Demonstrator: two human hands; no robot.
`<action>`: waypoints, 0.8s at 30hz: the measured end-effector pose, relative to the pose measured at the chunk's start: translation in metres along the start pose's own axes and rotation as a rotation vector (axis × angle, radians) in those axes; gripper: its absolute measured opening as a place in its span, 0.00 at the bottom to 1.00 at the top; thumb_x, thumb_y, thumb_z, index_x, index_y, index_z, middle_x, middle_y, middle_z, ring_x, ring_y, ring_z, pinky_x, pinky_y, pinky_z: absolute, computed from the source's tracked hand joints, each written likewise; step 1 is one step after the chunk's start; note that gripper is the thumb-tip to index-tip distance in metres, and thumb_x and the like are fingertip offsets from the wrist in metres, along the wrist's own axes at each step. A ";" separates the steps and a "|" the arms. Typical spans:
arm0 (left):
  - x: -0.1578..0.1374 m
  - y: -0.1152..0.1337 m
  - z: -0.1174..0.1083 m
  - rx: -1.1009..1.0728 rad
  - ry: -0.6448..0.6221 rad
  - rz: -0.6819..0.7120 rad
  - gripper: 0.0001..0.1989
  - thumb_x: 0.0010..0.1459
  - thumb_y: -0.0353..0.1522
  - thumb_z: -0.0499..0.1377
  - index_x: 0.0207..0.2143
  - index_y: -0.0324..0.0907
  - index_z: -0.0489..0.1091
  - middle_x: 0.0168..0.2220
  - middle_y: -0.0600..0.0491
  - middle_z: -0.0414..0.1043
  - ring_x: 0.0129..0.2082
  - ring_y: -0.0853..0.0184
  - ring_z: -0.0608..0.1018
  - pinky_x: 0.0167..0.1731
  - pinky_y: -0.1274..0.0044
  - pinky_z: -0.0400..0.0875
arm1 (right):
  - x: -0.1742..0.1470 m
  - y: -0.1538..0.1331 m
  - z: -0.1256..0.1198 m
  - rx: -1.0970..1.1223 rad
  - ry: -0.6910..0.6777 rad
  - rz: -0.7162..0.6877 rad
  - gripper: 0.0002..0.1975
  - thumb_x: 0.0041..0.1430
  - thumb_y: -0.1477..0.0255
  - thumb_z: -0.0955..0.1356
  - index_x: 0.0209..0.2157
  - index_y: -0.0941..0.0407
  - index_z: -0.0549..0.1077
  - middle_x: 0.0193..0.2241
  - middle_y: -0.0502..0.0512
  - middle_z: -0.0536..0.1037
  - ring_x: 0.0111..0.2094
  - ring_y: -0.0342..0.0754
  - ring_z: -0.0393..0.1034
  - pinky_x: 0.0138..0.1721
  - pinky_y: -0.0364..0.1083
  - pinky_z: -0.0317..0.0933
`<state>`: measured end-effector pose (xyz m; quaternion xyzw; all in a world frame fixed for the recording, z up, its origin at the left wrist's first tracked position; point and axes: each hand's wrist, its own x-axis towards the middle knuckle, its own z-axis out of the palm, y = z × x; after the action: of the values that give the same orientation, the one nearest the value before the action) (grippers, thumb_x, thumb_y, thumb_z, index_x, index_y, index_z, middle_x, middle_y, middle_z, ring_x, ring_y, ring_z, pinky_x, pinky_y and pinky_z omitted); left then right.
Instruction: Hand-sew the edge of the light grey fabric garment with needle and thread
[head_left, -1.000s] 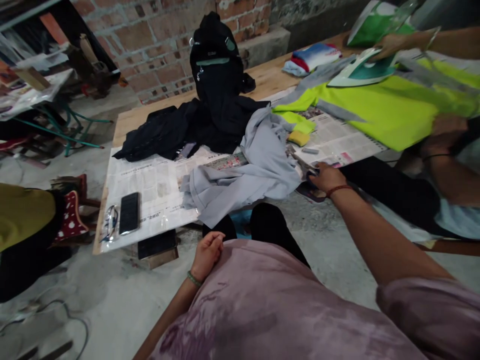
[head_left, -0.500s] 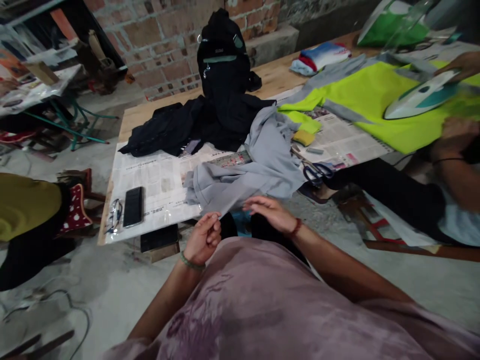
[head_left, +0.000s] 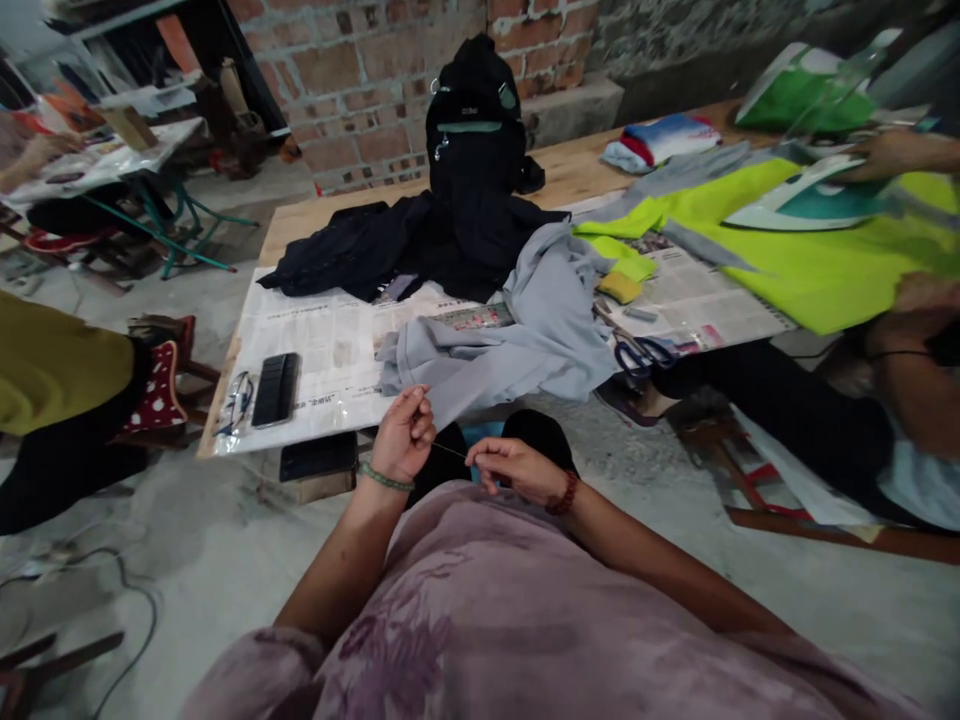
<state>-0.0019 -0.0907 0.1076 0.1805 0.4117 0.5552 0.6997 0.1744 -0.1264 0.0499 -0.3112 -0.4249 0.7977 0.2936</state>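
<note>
A light grey garment (head_left: 555, 300) lies bunched on the table and trails over its front edge. My left hand (head_left: 405, 435) is closed, its thumb and fingertips pinching the near end of that grey cloth. Just right of it and lower, my right hand (head_left: 521, 470) is closed in a pinch above my lap. Between the two hands runs a thin, taut thread (head_left: 450, 450), its far end at the right fingertips. Whether a needle is in those fingers is too small to tell. Dark-handled scissors (head_left: 641, 355) rest at the table edge to the right.
A phone (head_left: 276, 388) and glasses (head_left: 237, 402) lie on newspaper at left. Black clothing (head_left: 352, 250) and a black backpack (head_left: 476, 125) are behind. At right, another person's hand moves an iron (head_left: 810, 200) over a yellow-green garment (head_left: 847, 270). A yellow sponge-like piece (head_left: 619, 287) lies mid-table.
My right hand has moved left and down, closer to my left hand, and its fingers have closed. The thread now shows between the hands. The other person's iron has slid left.
</note>
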 end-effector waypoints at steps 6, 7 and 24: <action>0.001 -0.003 -0.011 -0.014 0.054 0.028 0.08 0.48 0.29 0.61 0.32 0.39 0.65 0.18 0.63 0.61 0.09 0.83 0.55 0.07 0.88 0.46 | -0.010 0.001 -0.006 -0.220 0.127 0.073 0.16 0.50 0.61 0.67 0.33 0.60 0.71 0.16 0.45 0.67 0.16 0.35 0.59 0.22 0.38 0.50; 0.001 -0.003 -0.012 -0.014 0.054 0.027 0.08 0.48 0.29 0.61 0.32 0.39 0.65 0.18 0.63 0.61 0.09 0.83 0.55 0.07 0.88 0.46 | -0.012 0.000 -0.007 -0.249 0.144 0.084 0.16 0.50 0.61 0.66 0.33 0.60 0.71 0.16 0.45 0.67 0.16 0.35 0.59 0.21 0.38 0.50; -0.003 -0.022 -0.043 -0.032 0.155 0.038 0.11 0.45 0.30 0.63 0.32 0.38 0.65 0.20 0.62 0.61 0.12 0.82 0.58 0.08 0.87 0.49 | -0.028 0.002 -0.018 -0.712 0.481 -0.206 0.09 0.51 0.67 0.65 0.26 0.58 0.72 0.24 0.50 0.69 0.24 0.38 0.61 0.26 0.39 0.56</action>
<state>-0.0218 -0.1090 0.0679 0.1334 0.4523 0.5874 0.6578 0.2055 -0.1391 0.0469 -0.5260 -0.6216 0.4729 0.3365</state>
